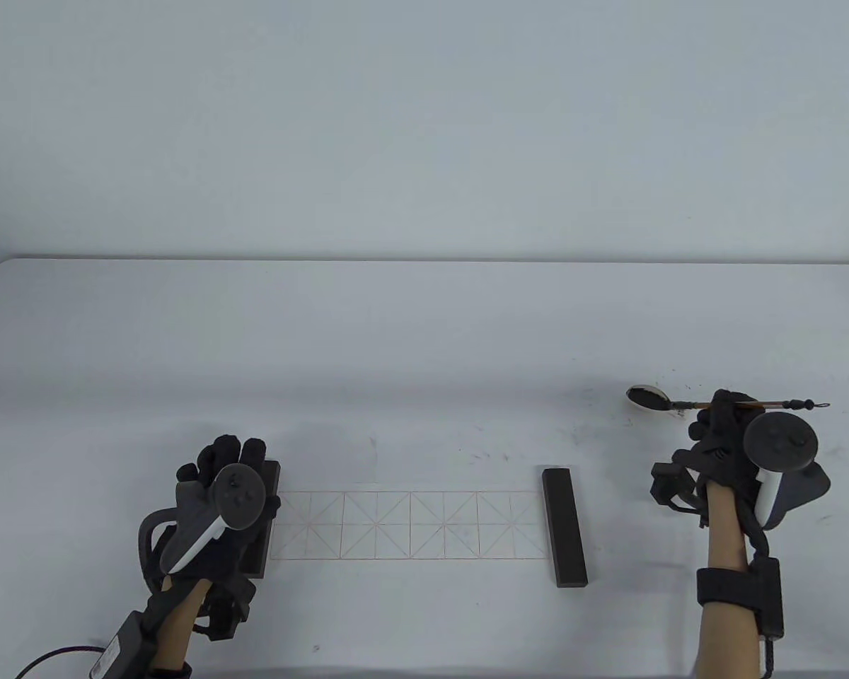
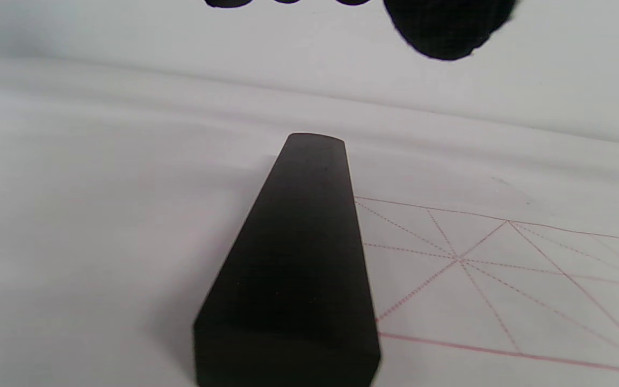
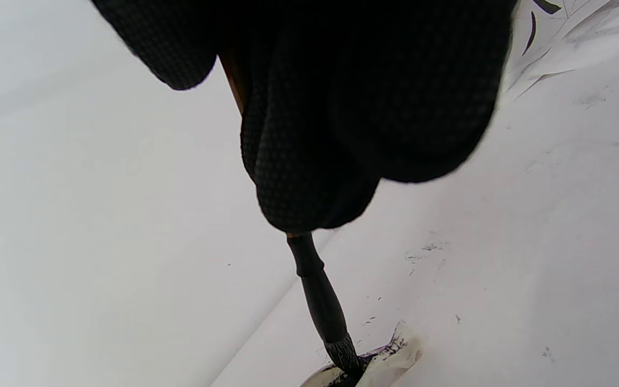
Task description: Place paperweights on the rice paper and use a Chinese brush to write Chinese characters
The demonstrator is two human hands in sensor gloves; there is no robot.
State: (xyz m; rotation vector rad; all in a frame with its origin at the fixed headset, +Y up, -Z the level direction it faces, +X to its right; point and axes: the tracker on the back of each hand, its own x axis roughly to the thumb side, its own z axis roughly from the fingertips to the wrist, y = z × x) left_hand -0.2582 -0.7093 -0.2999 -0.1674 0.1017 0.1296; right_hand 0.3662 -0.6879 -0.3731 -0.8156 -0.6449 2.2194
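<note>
Over the ink dish [image 1: 647, 397] my right hand [image 1: 723, 431] grips the brush [image 1: 750, 404]; left hand [image 1: 230, 488], relaxed, steadies a paperweight [image 2: 293, 269]. Load ink sparingly.

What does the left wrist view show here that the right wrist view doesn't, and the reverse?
Only the left wrist view shows a dark paperweight lying on the left edge of the red-gridded rice paper, with the left hand hovering above it, fingers off the bar. Only the right wrist view shows the right hand gripping the brush, its bristles in the ink dish. Both show the white table.
</note>
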